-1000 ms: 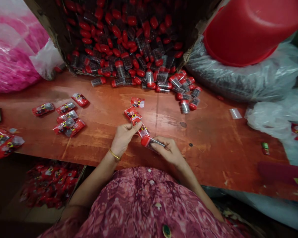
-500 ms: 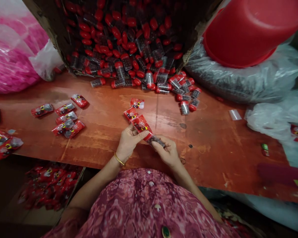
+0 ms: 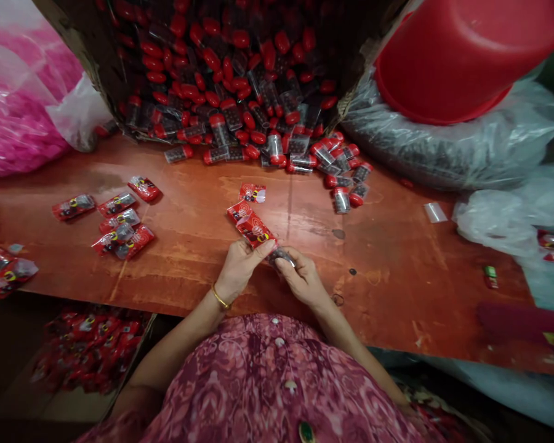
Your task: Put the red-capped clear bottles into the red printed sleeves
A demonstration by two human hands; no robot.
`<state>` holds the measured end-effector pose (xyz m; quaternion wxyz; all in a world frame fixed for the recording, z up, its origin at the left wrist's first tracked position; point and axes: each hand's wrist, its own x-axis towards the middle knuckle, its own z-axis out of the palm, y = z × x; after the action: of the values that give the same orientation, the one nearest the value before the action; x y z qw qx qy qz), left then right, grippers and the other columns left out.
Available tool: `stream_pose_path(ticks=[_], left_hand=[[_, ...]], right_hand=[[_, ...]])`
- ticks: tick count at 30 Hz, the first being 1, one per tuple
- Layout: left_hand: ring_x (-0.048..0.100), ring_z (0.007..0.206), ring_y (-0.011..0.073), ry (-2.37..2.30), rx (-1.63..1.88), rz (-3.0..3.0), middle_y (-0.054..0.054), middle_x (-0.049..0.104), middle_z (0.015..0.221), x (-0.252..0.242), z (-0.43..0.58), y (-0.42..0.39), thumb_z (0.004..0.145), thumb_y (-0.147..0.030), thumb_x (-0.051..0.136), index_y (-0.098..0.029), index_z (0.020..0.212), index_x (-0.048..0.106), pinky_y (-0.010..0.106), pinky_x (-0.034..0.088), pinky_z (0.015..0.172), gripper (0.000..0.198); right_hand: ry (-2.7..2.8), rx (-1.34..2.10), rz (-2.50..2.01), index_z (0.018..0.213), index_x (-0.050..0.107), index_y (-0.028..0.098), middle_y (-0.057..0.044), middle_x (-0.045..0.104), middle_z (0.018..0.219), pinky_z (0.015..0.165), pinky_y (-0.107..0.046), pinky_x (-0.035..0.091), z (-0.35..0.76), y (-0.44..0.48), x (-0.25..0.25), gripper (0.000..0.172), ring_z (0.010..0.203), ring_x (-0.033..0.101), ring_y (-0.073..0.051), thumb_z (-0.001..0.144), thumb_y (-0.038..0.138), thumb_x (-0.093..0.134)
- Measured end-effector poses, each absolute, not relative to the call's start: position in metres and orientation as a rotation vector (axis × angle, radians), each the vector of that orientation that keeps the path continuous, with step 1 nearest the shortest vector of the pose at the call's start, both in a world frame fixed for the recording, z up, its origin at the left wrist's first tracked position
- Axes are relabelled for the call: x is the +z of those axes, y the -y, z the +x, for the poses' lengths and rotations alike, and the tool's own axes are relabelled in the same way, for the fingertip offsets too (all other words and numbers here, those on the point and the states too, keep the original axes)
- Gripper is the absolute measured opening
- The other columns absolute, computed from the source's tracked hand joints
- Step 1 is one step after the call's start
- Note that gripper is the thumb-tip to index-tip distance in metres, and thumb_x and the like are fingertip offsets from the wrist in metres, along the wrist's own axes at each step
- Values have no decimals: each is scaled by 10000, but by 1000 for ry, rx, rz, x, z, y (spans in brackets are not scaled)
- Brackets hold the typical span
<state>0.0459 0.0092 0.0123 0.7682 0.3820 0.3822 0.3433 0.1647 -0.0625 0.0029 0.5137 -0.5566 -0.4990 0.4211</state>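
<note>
My left hand (image 3: 239, 269) is closed on a red printed packet (image 3: 253, 229), thumb on top near its lower end. In my right hand (image 3: 302, 277) is a clear tube (image 3: 284, 256) with dark contents, its end meeting the packet's lower end; whether it sits inside the packet I cannot tell. Beyond the held packet's upper end, another red packet (image 3: 238, 210) shows; I cannot tell if it is held or on the table. A small red printed card or packet (image 3: 252, 193) lies just past it on the wooden table (image 3: 388, 264).
Filled red packets (image 3: 120, 227) lie to the left. At the back, a cardboard box (image 3: 96, 61) spills red-capped tubes (image 3: 341, 200) onto the table. A red bucket (image 3: 447, 61) rests on a plastic sack (image 3: 447, 157) at right; a bag of pink pieces (image 3: 18, 117) stands far left.
Both hands have shifted slightly, the right one down and left with the tube. The held packet has tipped lower. The whole view has moved a little.
</note>
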Motion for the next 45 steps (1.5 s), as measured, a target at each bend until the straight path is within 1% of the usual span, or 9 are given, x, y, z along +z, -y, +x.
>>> stream_pose_path(ticks=[8,15,24,28,31,35,40,43,45], left_hand=[[639,711,161,-829,700,878,53,713,769,16,50,-5,594,-369,755,-146,762,713,283,500,724,282],[626,699,146,-832,745,772,52,704,742,15,57,-5,614,-380,745,-133,761,706,253,481,700,290],[457,424,75,-696,657,624,-29,526,476,12,58,6,664,-445,695,-129,642,645,197,358,391,320],[585,585,105,-749,702,470,6,642,620,13,55,5,566,-476,756,-136,685,668,209,458,567,371],[648,766,162,-780,745,394,43,699,738,17,48,-2,588,-491,739,-144,736,680,260,485,732,381],[664,786,158,-843,997,305,23,716,760,22,22,-28,723,-492,626,-199,790,665,286,497,768,304],[655,789,113,-982,1502,129,6,706,743,18,-18,-67,751,-645,469,-216,740,624,221,497,761,456],[653,831,130,-994,1451,109,51,704,789,15,-21,-70,737,-682,440,-176,769,625,229,500,770,539],[658,763,127,-1014,1299,169,42,703,772,15,-13,-62,739,-581,545,-169,793,626,238,506,732,423]], right_hand=[[1165,844,-1396,883,575,187,13,523,661,530,-229,390,154,69,0,230,556,453,-103,859,383,458],[743,1049,-1295,868,550,208,72,488,530,375,-198,334,145,67,-6,293,357,367,-58,784,489,566],[673,1092,-1299,661,514,199,67,530,468,339,-184,346,150,53,3,334,326,444,-69,688,502,652],[807,948,-1420,516,431,200,75,468,415,391,-192,356,146,37,-3,403,364,414,-66,649,488,681],[1150,792,-1552,576,516,192,38,553,516,464,-207,375,148,24,-4,349,462,473,-87,714,494,623],[1585,451,-1693,787,629,187,-51,654,754,660,-269,417,165,-10,0,331,695,563,-157,874,437,431],[1700,132,-2024,1143,569,116,-181,575,1153,845,-403,375,189,-68,-15,388,1018,486,-285,880,372,442],[1689,139,-2084,1081,601,146,-160,557,1193,855,-429,364,195,-86,-28,328,1045,463,-303,847,353,503],[1633,198,-2039,945,638,165,-131,600,1117,853,-413,372,197,-88,-34,211,1012,486,-282,818,302,540]])
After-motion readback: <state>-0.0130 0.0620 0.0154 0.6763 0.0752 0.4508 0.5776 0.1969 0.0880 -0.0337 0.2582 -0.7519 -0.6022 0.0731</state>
